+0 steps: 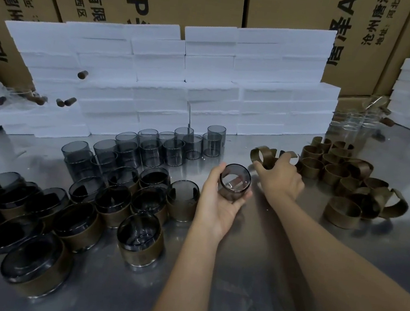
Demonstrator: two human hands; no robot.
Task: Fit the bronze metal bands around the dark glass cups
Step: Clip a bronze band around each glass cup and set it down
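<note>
Fingers [229,201] round smoky, bandless glass cup [234,181]

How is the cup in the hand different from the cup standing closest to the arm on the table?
The held cup is bare glass; the table cup wears a bronze band. The held cup is tipped in the left hand, its mouth toward the camera; the table cup stands upright on the metal table, untouched. Both are dark, see-through and round.

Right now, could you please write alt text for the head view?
A left hand holds a bare dark cup over a steel table while the right hand grasps a bronze band from a pile. Banded cups stand at left, bare ones behind, before white foam blocks.
</note>
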